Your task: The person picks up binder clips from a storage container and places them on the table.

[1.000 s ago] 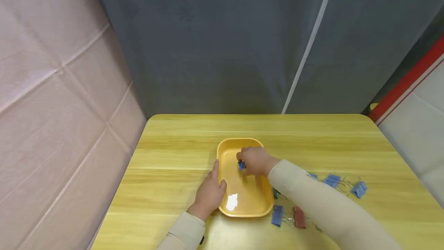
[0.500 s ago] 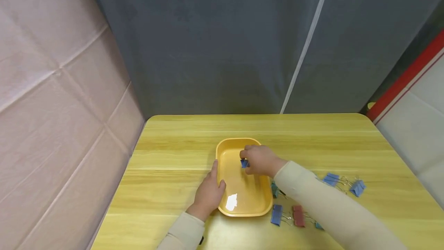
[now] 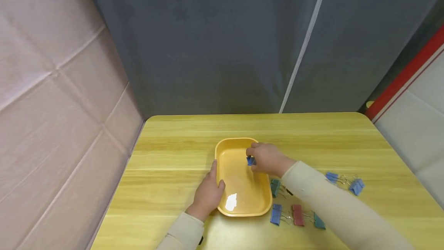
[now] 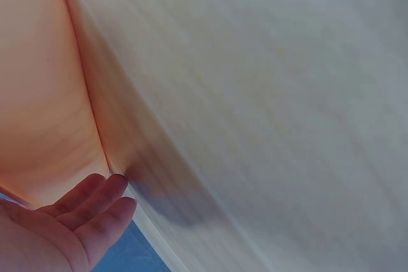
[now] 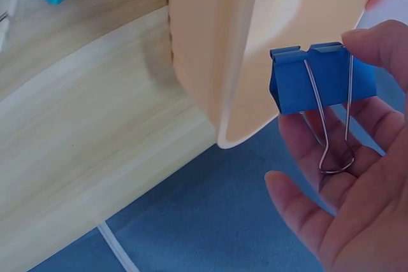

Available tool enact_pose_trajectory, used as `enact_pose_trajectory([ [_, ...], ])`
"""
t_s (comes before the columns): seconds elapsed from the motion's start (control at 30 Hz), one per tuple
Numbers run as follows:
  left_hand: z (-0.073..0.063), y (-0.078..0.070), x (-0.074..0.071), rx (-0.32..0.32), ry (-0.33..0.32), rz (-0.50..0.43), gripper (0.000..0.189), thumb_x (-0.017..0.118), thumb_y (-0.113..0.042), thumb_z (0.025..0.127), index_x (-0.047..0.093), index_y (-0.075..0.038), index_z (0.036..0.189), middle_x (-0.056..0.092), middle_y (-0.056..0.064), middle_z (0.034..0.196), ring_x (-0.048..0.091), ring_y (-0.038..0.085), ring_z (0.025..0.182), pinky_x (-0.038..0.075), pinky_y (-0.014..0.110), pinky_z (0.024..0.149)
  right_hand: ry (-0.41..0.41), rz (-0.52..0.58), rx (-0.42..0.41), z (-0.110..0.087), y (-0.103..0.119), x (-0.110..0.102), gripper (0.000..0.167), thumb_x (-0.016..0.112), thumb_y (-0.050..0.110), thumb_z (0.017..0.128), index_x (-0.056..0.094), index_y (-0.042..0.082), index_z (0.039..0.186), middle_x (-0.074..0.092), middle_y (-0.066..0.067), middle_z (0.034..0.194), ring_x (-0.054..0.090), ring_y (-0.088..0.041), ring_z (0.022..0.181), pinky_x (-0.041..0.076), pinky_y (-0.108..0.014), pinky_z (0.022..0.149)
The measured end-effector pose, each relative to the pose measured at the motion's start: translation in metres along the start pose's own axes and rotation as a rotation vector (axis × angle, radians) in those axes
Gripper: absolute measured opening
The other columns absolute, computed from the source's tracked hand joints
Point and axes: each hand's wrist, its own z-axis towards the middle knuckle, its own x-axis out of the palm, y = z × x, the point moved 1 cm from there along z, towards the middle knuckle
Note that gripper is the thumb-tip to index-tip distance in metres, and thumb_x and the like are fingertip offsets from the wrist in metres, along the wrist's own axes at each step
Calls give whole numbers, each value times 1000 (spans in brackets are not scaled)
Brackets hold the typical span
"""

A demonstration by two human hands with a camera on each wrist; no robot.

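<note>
My right hand [image 3: 270, 160] pinches a blue binder clip [image 5: 319, 84] over the far right part of a yellow tray [image 3: 244, 203]. In the right wrist view the thumb lies on the clip's top edge, fingers are behind it, and its wire handles point toward the palm. My left hand [image 3: 208, 194] rests at the tray's left side, with its thumb over the rim. The left wrist view shows its fingers [image 4: 105, 224] nearly straight, tips against the outer wall.
Right of the tray lie a green clip [image 3: 275, 187], a blue clip [image 3: 276, 214], a red clip [image 3: 297, 215] and a teal clip [image 3: 319, 221]. Farther right are more blue clips [image 3: 356, 186], partly behind the right sleeve [image 3: 333, 200]. A dark curtain [image 3: 208, 49] hangs behind the table.
My right hand has shifted rightward and slightly away over the tray, still pinching the blue clip. The sleeve's move uncovers the teal clip. My left hand stays at the tray's side.
</note>
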Motion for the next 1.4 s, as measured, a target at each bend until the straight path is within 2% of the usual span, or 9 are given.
enact_pose_trajectory([
  [0.13,-1,0,-1,-2,8,-4,69,49,-24,97,14,-9,155,50,29,135,61,27,81,45,35,56,-11,-5,2,-5,-3,-3,21,73,22,78,64,12,94,53,3,82,44,-11,65,43,-29,58],
  [0.53,-2,-3,-2,-28,17,-15,69,49,-22,97,15,-10,155,50,29,135,50,20,62,39,33,48,-61,-15,34,-22,-16,-10,20,70,17,76,64,11,94,49,3,78,40,-13,65,37,-28,56],
  [0.77,-1,-2,-1,-40,25,-17,69,48,-24,97,13,-12,156,50,28,136,49,18,60,39,32,48,-104,-17,61,-35,-28,-12,23,74,18,76,66,8,95,52,2,79,43,-11,64,42,-28,57],
  [1.07,-1,0,0,-39,23,-22,69,48,-26,97,14,-13,156,50,27,136,51,19,63,39,32,48,-61,-28,119,-51,-46,-17,30,72,16,74,66,5,102,60,-5,91,50,-14,69,51,-36,63],
  [1.3,0,1,0,-23,4,-3,69,49,-26,96,16,-11,155,53,26,133,57,22,74,43,35,54,-34,-31,174,-68,-63,-22,31,72,15,75,66,4,104,60,-5,90,46,-12,64,45,-32,56],
  [1.4,0,1,0,-23,2,-6,69,49,-25,96,16,-11,155,53,26,133,56,23,72,43,35,54,-7,-30,196,-73,-67,-24,32,72,16,76,66,4,105,60,-6,90,45,-13,63,43,-31,54],
])
